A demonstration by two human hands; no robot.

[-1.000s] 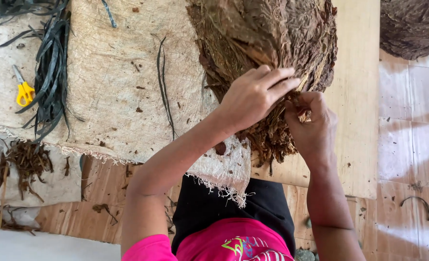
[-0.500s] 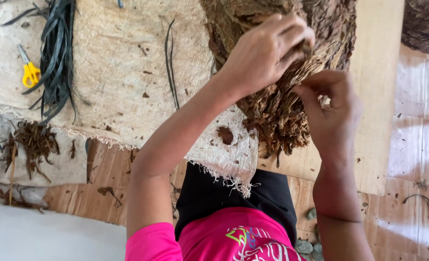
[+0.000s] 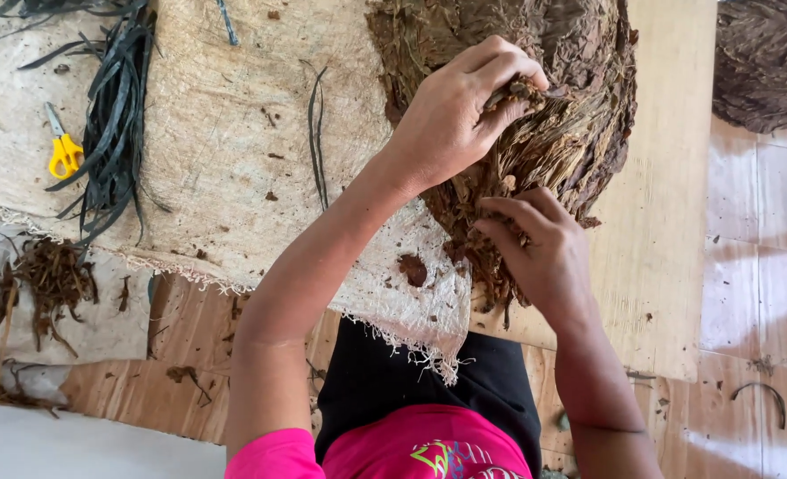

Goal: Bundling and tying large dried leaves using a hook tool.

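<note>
A big pile of dried brown leaves (image 3: 579, 80) lies on a pale woven cloth (image 3: 225, 160) in front of me. My left hand (image 3: 455, 115) reaches over the pile, its fingers closed on a bunch of leaves at the top. My right hand (image 3: 540, 253) is at the pile's near edge, pinching the leaf layers between fingers and thumb. The two hands are close together, and fanned leaf edges show between them. A small brown leaf scrap (image 3: 413, 269) lies on the cloth near my left forearm.
Yellow-handled scissors (image 3: 62, 153) and a bundle of dark strips (image 3: 109, 98) lie on the cloth at the left. Dried brown scraps (image 3: 52, 277) sit on a lower sheet. A wooden board (image 3: 668, 231) lies under the pile. A second leaf pile (image 3: 766, 62) sits on the tiled floor at the top right.
My left hand has shifted farther onto the pile and closed on a bunch of leaves. My right hand has dropped from beside it to the near edge.
</note>
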